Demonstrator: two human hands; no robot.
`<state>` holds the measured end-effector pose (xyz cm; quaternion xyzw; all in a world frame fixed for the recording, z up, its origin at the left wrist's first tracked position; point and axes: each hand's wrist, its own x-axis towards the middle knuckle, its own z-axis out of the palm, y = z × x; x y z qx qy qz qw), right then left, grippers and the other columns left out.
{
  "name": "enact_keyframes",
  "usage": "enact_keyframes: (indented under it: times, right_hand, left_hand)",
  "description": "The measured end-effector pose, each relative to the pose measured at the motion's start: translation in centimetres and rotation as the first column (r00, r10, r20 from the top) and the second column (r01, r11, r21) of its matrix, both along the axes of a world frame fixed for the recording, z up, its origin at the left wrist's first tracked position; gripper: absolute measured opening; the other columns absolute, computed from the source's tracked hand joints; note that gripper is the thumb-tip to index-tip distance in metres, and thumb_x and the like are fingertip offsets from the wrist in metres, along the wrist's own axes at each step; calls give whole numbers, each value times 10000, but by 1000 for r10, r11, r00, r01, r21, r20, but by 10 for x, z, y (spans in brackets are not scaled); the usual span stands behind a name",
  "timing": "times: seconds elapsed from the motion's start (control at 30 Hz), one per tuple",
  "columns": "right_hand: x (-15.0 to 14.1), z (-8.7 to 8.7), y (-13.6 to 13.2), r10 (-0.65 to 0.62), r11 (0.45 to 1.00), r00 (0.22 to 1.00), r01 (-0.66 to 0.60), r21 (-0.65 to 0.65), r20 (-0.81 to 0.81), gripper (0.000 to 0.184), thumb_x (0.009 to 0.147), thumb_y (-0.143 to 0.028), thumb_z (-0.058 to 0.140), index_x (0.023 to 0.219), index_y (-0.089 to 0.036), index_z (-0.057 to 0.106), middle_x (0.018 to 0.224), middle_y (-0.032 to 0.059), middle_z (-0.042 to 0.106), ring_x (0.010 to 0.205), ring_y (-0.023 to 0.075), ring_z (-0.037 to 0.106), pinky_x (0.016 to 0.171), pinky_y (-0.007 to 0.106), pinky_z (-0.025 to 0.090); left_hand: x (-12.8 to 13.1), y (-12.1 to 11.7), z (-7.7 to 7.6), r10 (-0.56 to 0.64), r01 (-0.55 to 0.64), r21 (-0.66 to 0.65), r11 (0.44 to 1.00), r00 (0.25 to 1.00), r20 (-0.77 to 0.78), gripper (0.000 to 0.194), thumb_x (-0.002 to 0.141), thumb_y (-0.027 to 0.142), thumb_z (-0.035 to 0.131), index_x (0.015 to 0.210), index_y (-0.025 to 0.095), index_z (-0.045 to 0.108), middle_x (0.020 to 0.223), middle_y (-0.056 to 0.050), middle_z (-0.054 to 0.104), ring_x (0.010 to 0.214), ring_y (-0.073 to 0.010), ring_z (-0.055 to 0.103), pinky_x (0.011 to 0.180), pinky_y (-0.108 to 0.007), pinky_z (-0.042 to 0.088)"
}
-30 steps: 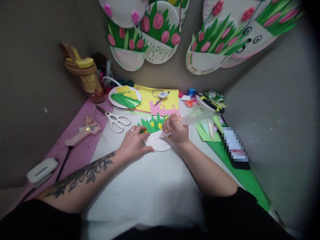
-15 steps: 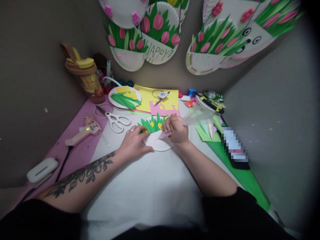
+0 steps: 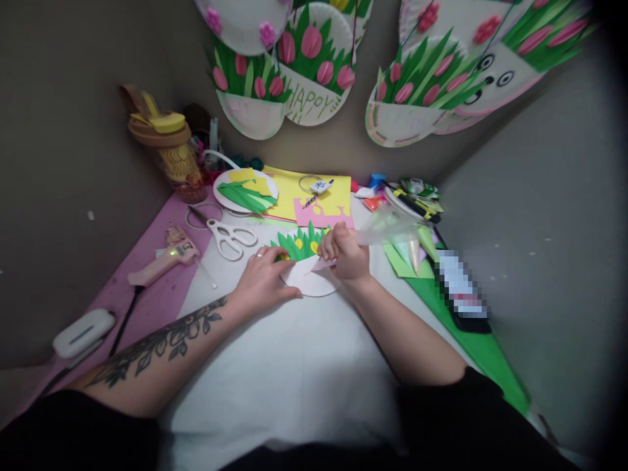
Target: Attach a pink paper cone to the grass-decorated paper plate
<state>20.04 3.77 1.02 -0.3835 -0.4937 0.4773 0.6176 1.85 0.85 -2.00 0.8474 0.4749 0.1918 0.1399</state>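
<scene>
A white paper plate craft (image 3: 309,281) with green paper grass and yellow spots lies on the white table sheet (image 3: 284,366). My left hand (image 3: 262,278) rests flat on the plate's left edge, fingers spread, a ring on one finger. My right hand (image 3: 346,252) is closed in a fist around a clear plastic piping bag (image 3: 387,226). The bag's pinkish tip points down-left onto the plate.
White scissors (image 3: 230,237) and a pink glue gun (image 3: 164,258) lie to the left on a purple sheet. A plate of green and yellow cut-outs (image 3: 245,188), yellow paper (image 3: 299,190), a drink bottle (image 3: 169,147) and green paper (image 3: 471,340) surround the work. Finished tulip plates (image 3: 314,72) hang on the wall.
</scene>
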Motion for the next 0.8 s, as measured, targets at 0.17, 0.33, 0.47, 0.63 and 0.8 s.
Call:
enact_keyframes:
  times: [0.17,0.33,0.47,0.63,0.8]
  right_hand:
    - [-2,1,-1,18,1000,999,-18,13,-29,638,790,-661,557,370,-225,357,345,-40,348,356,109,380,437,289,356]
    - [-4,5,-2,24,1000,999,-24,-8,-39,641,780,-663,569,368,-224,349,340,-41,341,350,106,370,427,287,358]
    - [-5,8,-2,9,1000,998,-9,5,-65,649,777,-670,563,366,-231,321,337,-45,315,340,109,362,412,287,350]
    - [-4,10,0,-39,999,997,39,2,-60,655,772,-706,531,376,-237,300,339,-50,292,338,109,355,408,288,363]
    - [-4,7,1,-34,999,998,35,12,-61,659,775,-699,538,373,-230,309,333,-52,299,333,101,353,407,283,349]
  left_hand:
    - [0,0,1,2,-2,-3,1000,1000,-10,578,667,581,718,1104,205,676,1224,-128,529,1145,-326,462,949,-483,413]
    - [0,0,2,1,-1,-8,1000,1000,-24,585,667,587,714,1111,209,672,1227,-125,529,1144,-326,465,946,-479,414]
    - [0,0,1,3,-3,-9,1000,1000,-18,579,668,593,709,1105,216,672,1228,-121,528,1148,-325,463,946,-475,412]
    - [0,0,-1,4,-4,-4,1000,1000,-1,567,668,597,705,1096,228,673,1225,-113,528,1146,-320,461,953,-467,407]
    - [0,1,-2,1,-1,8,1000,1000,-12,570,666,588,712,1103,223,672,1224,-117,527,1144,-323,462,943,-470,412]
